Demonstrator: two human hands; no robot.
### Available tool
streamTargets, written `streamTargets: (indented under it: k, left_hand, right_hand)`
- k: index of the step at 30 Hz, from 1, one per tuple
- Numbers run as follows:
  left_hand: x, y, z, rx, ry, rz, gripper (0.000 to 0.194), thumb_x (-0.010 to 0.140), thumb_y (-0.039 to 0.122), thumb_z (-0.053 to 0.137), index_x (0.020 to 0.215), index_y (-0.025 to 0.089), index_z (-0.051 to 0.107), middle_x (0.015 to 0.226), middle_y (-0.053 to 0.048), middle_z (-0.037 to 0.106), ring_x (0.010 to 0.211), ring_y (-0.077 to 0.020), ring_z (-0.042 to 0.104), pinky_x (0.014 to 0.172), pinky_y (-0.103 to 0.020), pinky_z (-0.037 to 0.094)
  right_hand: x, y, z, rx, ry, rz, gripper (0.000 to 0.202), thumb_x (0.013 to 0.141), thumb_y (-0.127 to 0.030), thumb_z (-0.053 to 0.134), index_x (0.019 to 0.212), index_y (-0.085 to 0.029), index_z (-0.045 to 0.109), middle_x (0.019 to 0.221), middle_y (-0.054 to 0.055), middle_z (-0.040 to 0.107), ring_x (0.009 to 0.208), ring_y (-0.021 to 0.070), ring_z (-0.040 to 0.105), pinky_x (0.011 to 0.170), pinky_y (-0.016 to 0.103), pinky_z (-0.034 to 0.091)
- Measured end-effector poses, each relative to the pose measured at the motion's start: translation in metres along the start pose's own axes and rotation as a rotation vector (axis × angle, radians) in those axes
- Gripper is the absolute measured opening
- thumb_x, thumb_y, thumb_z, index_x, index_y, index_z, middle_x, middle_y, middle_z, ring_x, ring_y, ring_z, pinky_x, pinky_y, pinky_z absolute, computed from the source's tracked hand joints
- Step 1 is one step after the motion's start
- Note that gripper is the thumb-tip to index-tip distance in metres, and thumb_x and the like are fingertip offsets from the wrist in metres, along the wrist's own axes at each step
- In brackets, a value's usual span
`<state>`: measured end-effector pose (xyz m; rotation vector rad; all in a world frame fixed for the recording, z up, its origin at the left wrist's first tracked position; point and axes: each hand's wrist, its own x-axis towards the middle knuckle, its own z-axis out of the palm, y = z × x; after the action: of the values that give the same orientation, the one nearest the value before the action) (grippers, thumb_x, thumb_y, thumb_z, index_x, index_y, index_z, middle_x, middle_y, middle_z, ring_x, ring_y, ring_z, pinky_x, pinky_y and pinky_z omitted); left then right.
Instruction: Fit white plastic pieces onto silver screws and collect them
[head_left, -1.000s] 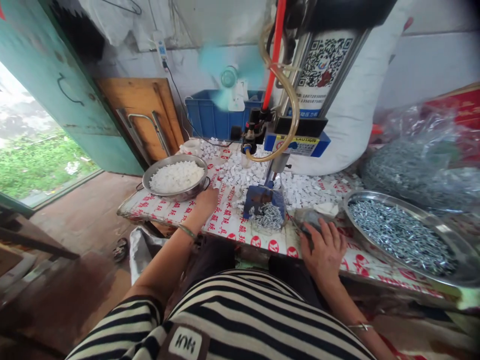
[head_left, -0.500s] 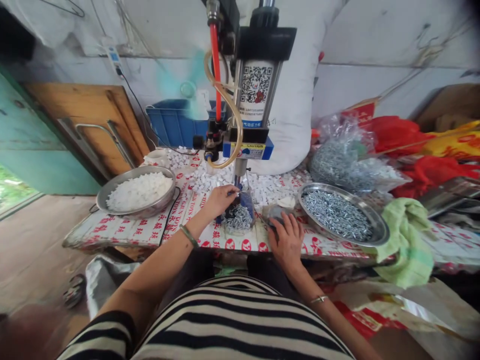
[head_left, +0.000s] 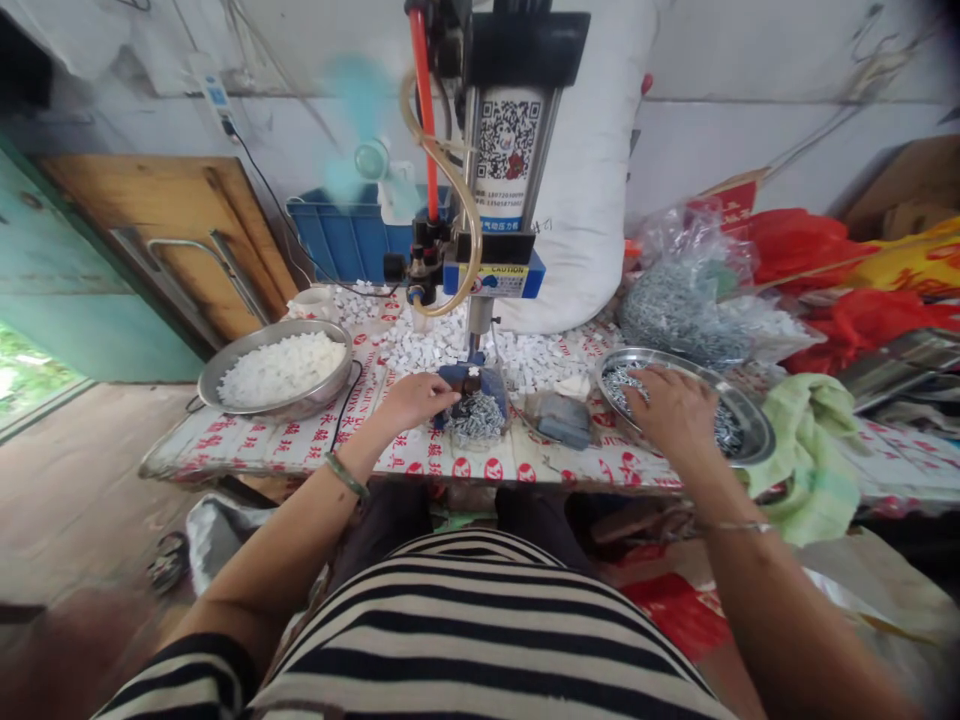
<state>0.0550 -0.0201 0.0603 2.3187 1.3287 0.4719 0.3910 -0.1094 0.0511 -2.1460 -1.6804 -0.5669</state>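
A pneumatic press [head_left: 504, 160] stands upright at the centre, its ram above a dark fixture with a small white plastic piece [head_left: 474, 371] on it. At the left of the fixture, my left hand [head_left: 414, 402] has its fingertips pinched together; what they hold, if anything, is too small to make out. Just right of those fingertips, a heap of small metal pins [head_left: 478, 416] lies in front of the fixture. My right hand [head_left: 673, 408] reaches over the steel bowl [head_left: 759, 440] of metal pins, fingers apart and pointing down at the pins.
A steel bowl [head_left: 213, 385] of white pieces stands at left. Loose white pieces [head_left: 424, 335] cover the table behind the press. A grey block [head_left: 564, 420] lies between press and right bowl. A green cloth [head_left: 817, 450], a bag of pins [head_left: 675, 310] and a small fan [head_left: 373, 160] are around.
My right hand has left the grey block and moved right, over the bowl of pins. My left hand has drawn slightly left and down from under the ram, baring the white piece.
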Motion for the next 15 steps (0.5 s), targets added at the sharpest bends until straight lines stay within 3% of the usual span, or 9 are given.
streamTargets:
  k: [3,5,11,15]
  left_hand:
    - [0.006,0.002,0.01,0.148,-0.029,-0.009,0.024,0.075,0.035,0.052,0.079,0.019,0.069,0.086,-0.005,0.068,0.082,-0.0201,0.059,0.071,-0.027,0.042]
    - [0.01,0.002,0.015,0.164,-0.025,-0.029,0.023,0.076,0.027,0.048,0.078,0.019,0.068,0.084,-0.006,0.067,0.08,-0.0196,0.059,0.07,-0.027,0.041]
    - [0.007,-0.002,0.009,-0.063,0.061,-0.008,0.022,0.078,0.024,0.041,0.079,0.017,0.062,0.078,-0.003,0.065,0.073,-0.0155,0.057,0.066,-0.024,0.04]
    - [-0.002,0.0,0.014,-0.361,0.075,-0.046,0.02,0.078,0.03,0.042,0.075,0.018,0.058,0.069,0.0,0.061,0.057,-0.0112,0.054,0.057,-0.022,0.04]
  right_hand:
    - [0.022,0.025,-0.004,-0.188,-0.489,0.134,0.031,0.083,-0.034,0.047,0.09,-0.012,0.067,0.101,0.022,0.062,0.097,0.0315,0.055,0.08,0.05,0.032]
    - [0.027,0.03,-0.003,-0.233,-0.641,0.142,0.03,0.084,-0.029,0.042,0.09,-0.012,0.066,0.102,0.021,0.062,0.097,0.0307,0.056,0.078,0.046,0.034]
    - [0.024,0.032,0.002,-0.251,-0.661,0.138,0.032,0.086,-0.027,0.037,0.1,-0.015,0.063,0.112,0.018,0.059,0.103,0.0313,0.055,0.077,0.042,0.038]
    - [0.024,0.037,0.006,-0.256,-0.655,0.135,0.031,0.084,-0.024,0.039,0.094,-0.011,0.065,0.109,0.02,0.061,0.101,0.0322,0.056,0.077,0.042,0.04]
